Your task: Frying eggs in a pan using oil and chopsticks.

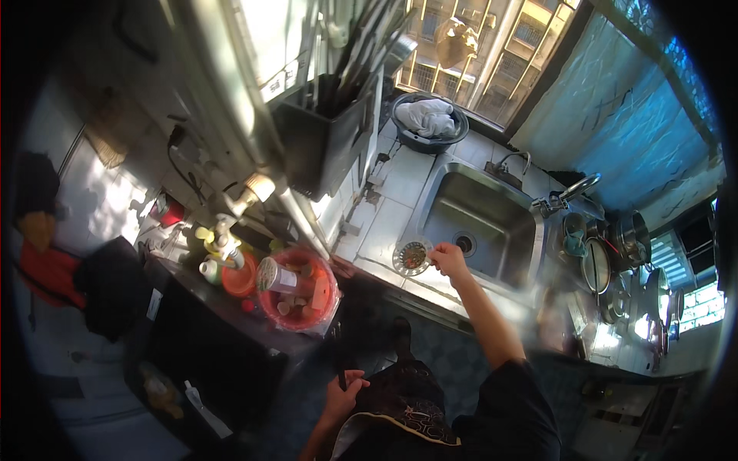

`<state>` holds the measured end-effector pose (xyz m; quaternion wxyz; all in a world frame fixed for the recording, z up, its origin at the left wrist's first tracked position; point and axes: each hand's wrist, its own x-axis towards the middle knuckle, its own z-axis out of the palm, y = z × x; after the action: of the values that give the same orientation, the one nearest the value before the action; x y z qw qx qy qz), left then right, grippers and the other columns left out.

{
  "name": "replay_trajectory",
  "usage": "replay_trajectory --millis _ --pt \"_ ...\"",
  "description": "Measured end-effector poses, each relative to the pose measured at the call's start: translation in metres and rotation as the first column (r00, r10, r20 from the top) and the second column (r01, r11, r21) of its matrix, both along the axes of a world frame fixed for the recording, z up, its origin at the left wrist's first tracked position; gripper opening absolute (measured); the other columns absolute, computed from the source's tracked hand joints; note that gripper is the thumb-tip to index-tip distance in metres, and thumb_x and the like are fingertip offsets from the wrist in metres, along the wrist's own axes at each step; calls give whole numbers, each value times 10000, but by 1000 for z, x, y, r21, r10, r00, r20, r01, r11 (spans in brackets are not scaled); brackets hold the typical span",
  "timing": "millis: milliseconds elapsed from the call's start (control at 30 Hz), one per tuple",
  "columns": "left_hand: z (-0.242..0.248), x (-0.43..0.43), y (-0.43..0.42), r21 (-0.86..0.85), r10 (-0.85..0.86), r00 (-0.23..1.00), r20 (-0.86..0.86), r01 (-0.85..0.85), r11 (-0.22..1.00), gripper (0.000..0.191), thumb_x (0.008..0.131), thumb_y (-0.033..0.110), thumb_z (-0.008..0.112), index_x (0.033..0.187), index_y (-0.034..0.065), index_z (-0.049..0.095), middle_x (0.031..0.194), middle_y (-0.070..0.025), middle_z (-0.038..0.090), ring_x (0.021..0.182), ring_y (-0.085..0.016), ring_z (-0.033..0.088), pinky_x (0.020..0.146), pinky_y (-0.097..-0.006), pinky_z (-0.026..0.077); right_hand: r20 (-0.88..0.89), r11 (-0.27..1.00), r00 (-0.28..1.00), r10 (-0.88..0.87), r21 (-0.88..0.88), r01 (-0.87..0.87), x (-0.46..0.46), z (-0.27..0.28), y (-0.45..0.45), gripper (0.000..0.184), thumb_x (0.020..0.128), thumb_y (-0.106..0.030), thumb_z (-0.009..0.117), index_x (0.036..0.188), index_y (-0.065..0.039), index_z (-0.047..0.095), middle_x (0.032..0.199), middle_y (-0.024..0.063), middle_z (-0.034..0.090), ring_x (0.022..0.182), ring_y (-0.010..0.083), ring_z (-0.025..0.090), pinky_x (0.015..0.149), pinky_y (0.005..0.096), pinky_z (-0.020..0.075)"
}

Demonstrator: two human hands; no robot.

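My right hand (447,260) pinches the rim of a round sink strainer (413,257), which has reddish and brown scraps in its middle. The strainer is over the white tiled counter, just left of the stainless steel sink basin (478,216). A round drain (464,243) shows in the basin's floor. My left hand (346,389) is low in front of my body, closed around a thin dark handle; what the handle belongs to cannot be told. Beyond the basin stands a chrome faucet (568,193).
A grey tub (424,143) with white cloth stands behind the basin. Pots and pans (625,253) crowd the right side. At the left are a red basin (331,299) holding a plastic container, an orange cup (239,280) and a dark utensil holder (323,144).
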<state>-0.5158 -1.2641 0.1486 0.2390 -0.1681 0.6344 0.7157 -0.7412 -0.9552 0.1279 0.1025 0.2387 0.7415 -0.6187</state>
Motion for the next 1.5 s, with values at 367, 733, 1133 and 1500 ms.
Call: replay_trajectory --millis 367,733,1133,1500 --pt "7 82 -89 54 187 982 -25 -185 981 179 789 9 491 956 -41 530 833 -108 603 793 -164 604 725 -257 446 -86 454 728 680 829 -326 -10 -5 -287 136 730 -180 546 818 -119 629 778 127 631 739 305 619 662 408 486" --pt "-5 104 -109 153 279 960 17 -278 948 177 784 -11 485 951 -45 535 849 -114 591 797 -179 606 753 -279 448 103 302 698 709 850 -433 -17 20 -304 184 762 -173 497 791 -54 634 794 173 624 764 342 610 681 419 485" --pt "-3 66 -71 145 67 998 6 -67 987 200 781 26 495 965 -38 538 814 -126 626 750 -134 587 668 -233 426 -300 814 922 244 580 -27 22 -3 -150 199 672 -220 606 706 -23 600 619 124 587 586 238 570 586 354 449" --pt "1 -1 37 183 -73 962 265 24 983 245 804 46 516 1033 -34 552 824 -121 635 443 3 362 400 -136 261 -298 625 874 -384 613 483 10 -62 174 121 689 -157 622 723 -45 594 622 75 594 588 192 571 571 315 441"
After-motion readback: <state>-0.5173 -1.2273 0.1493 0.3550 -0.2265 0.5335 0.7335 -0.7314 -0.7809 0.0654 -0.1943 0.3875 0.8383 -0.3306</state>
